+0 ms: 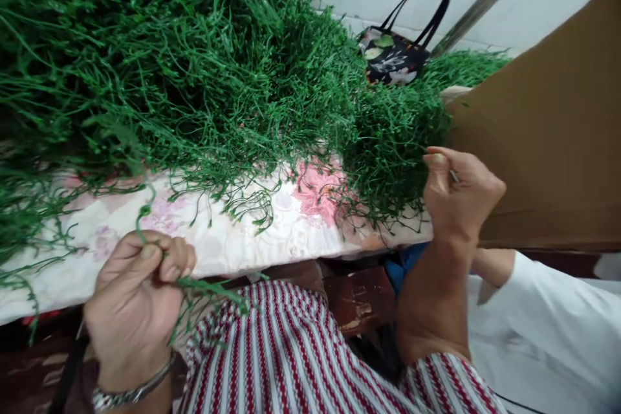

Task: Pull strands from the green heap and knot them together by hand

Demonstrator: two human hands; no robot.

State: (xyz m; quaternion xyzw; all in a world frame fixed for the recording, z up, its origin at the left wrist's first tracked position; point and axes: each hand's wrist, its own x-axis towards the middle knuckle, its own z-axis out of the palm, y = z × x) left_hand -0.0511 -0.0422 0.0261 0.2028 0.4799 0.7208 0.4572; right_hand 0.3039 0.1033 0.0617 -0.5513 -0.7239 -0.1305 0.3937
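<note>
My left hand (140, 291) is closed around a small bunch of thin green plastic-looking stems (213, 288). Their tips hang out below the fingers, over my striped lap. One curly stem (148, 200) rises from the thumb side toward the pile. My right hand (458, 191) is raised at the right, in front of the cardboard, with thumb and fingers pressed together. Whatever it may hold is too hidden to name. A large heap of green stems (194, 77) covers the table, and its right-hand clump (392, 149) lies just left of my right hand.
A floral cloth (291, 233) covers the table's front edge. Behind the heap stand a black flowered handbag (395, 58) and a flat metal bar (473, 16) by the wall. Cardboard (548, 136) rises at the right. Another person's white sleeve (548, 304) is close beside my right arm.
</note>
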